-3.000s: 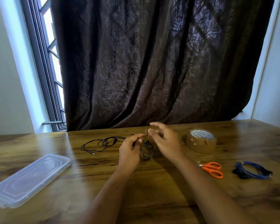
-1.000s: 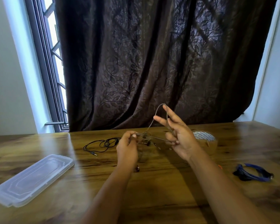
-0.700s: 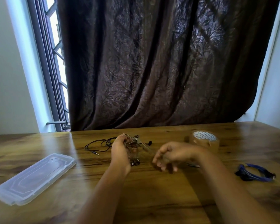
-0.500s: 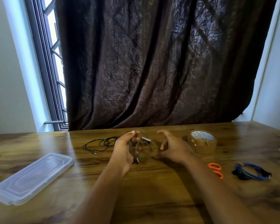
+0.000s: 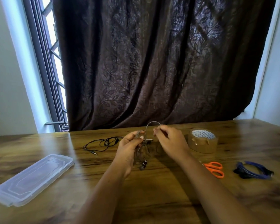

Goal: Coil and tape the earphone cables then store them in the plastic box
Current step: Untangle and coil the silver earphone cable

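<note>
Dark curtain (image 5: pixel 152 62) hangs behind the wooden desk (image 5: pixel 152 199). Over its middle, the left hand (image 5: pixel 129 147) has its fingers clenched round a gathered grey earphone cable (image 5: pixel 152 122), earbuds (image 5: pixel 143 164) dangling below. The right hand (image 5: pixel 170 141) pinches the cable's arching loop. A black earphone cable (image 5: pixel 103 143) lies just left, and a clear plastic lid (image 5: pixel 34 178) far left. Tape roll (image 5: pixel 202 140), scissors (image 5: pixel 214 168) and blue cable (image 5: pixel 252 170) lie right
</note>
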Demonstrator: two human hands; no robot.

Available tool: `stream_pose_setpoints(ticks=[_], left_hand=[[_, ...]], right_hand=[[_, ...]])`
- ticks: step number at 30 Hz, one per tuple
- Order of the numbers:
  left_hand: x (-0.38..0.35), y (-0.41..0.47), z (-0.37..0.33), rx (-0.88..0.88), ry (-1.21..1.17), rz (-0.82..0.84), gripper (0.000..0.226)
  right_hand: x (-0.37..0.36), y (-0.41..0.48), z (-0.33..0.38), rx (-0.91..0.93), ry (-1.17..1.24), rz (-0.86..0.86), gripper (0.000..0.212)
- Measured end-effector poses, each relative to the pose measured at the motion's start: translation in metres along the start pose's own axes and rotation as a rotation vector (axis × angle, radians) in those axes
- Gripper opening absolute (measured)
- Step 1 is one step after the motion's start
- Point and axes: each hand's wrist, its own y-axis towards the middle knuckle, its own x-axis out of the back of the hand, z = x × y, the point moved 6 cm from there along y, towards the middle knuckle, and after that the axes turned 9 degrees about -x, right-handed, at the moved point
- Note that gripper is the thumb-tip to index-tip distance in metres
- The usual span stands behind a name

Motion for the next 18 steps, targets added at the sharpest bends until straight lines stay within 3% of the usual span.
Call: stream_pose_setpoints(ticks=[3,5,9,13,18], left_hand=[[0.006,0.002,0.000,-0.027,-0.007,-0.052,0.017],[0.004,0.003,0.001,-0.039,-0.034,-0.024,0.019],[0.003,0.004,0.003,-0.045,-0.030,-0.015,0.028],[0.011,0.007,0.004,-0.037,-0.072,-0.062,0.030],[0.006,0.005,0.004,0.031,-0.126,-0.053,0.034]], right_hand=[[0.006,-0.002,0.011,0.071,0.113,-0.029,0.030],[0.001,-0.005,0.020,0.138,0.097,0.042,0.025],[-0.020,-0.013,0.026,0.211,-0.245,0.184,0.026],[-0.020,-0.012,0.029,0.181,-0.242,0.120,0.025],[-0.027,-0.009,0.013,0.129,-0.254,0.193,0.016]])
